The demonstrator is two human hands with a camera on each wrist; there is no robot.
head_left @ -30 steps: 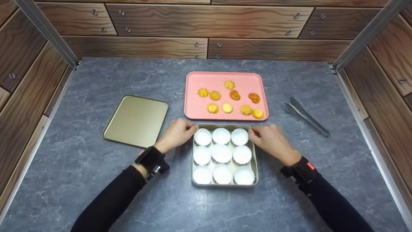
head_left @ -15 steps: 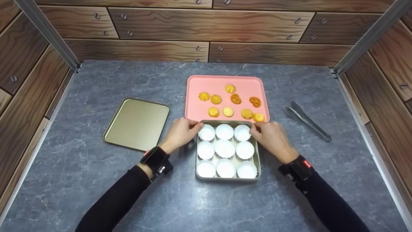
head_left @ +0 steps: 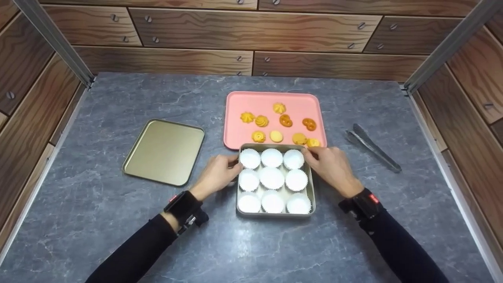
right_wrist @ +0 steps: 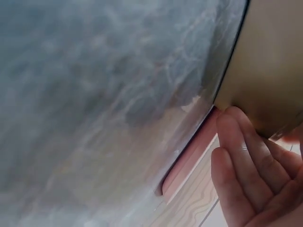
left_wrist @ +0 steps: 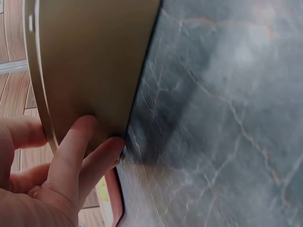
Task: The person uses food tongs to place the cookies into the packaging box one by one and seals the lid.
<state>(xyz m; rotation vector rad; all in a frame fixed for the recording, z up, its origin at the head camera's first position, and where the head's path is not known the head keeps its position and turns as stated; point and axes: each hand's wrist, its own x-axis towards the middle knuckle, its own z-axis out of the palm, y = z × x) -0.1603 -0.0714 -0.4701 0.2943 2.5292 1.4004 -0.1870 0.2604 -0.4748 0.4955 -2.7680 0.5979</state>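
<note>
A square metal baking tin (head_left: 276, 214) holds several white paper baking cups (head_left: 272, 179) in rows. My left hand (head_left: 221, 173) grips its left side near the back, the thumb at the rim. In the left wrist view, two fingertips (left_wrist: 85, 124) press the outer wall of the tin (left_wrist: 94, 56). My right hand (head_left: 332, 167) holds the back right corner, thumb over the rim. The right wrist view has its fingers (right_wrist: 236, 142) lying against the tin's outside wall (right_wrist: 274, 56). The tin's back edge overlaps the front edge of a pink tray (head_left: 251, 100) in the head view.
On the pink tray lie several yellow cookies (head_left: 279, 108) and pretzel-shaped ones (head_left: 309, 124). A shallow gold metal tray or lid (head_left: 165, 151) lies to the left. Metal tongs (head_left: 373, 147) rest at the right on the grey marbled table (head_left: 243, 251). Wood-patterned panels (head_left: 251, 29) surround the table.
The tin has moved away from the body, up to the pink tray's front edge. My left hand has shifted from the back left corner down along the left side; the right hand stays at its corner.
</note>
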